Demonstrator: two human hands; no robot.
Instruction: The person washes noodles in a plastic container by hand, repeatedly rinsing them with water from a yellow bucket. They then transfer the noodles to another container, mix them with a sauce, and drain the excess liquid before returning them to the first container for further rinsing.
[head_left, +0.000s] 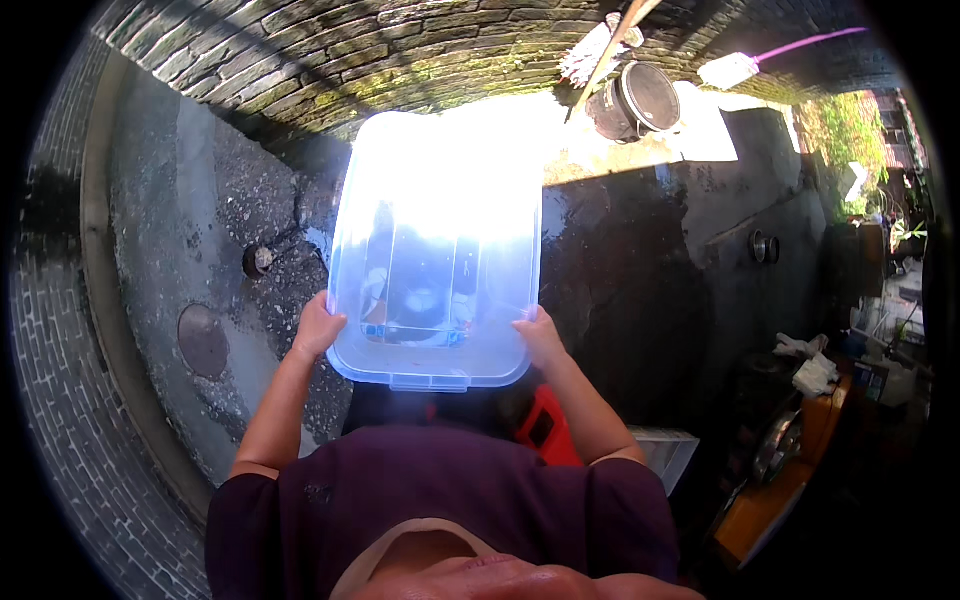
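Observation:
A translucent plastic storage bin or its lid (420, 300) is held up in front of my chest, its long sides pointing away from me. My left hand (321, 326) grips its left rim near the close end, thumb on top. On the opposite rim my right hand (538, 337) holds on in the same way. Small blue stickers show through the plastic near the close end. Bright sunlight washes out the far half, so its surface there cannot be made out. The fingers beneath the rims are hidden.
Against the mossy brick wall (315, 60) stand a bucket (651, 97) and a mop (592, 56). A purple-handled brush (729, 70) leans farther right. Left on the concrete ground are a hole (256, 262) and a round cover (203, 341). A red plastic object (551, 431) is beside my right forearm.

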